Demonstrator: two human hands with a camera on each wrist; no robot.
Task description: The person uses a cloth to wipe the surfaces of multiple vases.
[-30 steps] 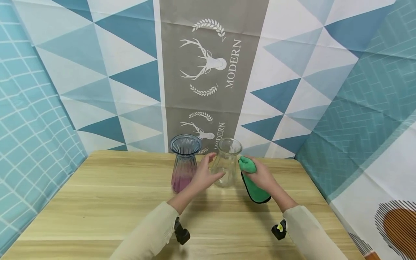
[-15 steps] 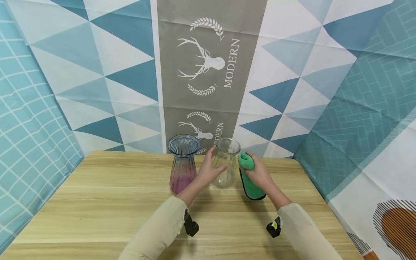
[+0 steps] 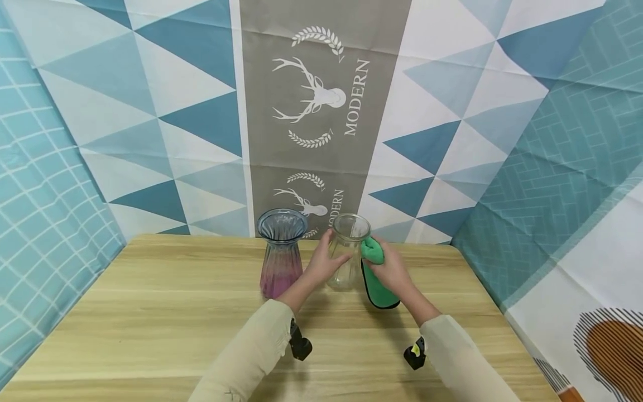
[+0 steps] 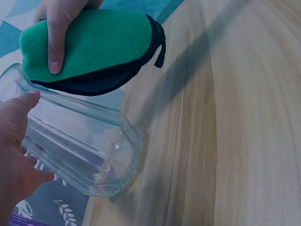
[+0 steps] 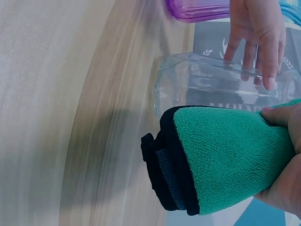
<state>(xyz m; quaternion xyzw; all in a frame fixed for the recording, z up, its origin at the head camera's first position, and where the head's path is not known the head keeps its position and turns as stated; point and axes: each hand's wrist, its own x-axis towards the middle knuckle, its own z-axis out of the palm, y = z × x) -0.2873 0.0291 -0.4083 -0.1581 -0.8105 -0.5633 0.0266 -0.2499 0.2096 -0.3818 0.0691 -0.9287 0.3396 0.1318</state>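
A clear glass vase (image 3: pixel 344 277) stands upright near the back of the table. My left hand (image 3: pixel 322 264) holds its left side, thumb across the front and fingers behind; in the right wrist view that hand (image 5: pixel 261 37) reaches over the glass from above. My right hand (image 3: pixel 392 268) grips a folded green cloth (image 3: pixel 380 291) with black edging, its bunched top right at the vase's right side below the rim. The left wrist view shows the cloth (image 4: pixel 94 47) overlapping the vase's upper side, with my right thumb pressed on it.
A ribbed glass vase (image 3: pixel 281 268), bluish above and pink-purple below, stands just left of the clear vase, beside my left forearm. The wooden table (image 3: pixel 150 324) ends at a patterned backdrop (image 3: pixel 321 139) close behind both vases.
My left hand has moved right and closed in on the clear vase. My right hand has brought the green cloth left, up to the vase's side.
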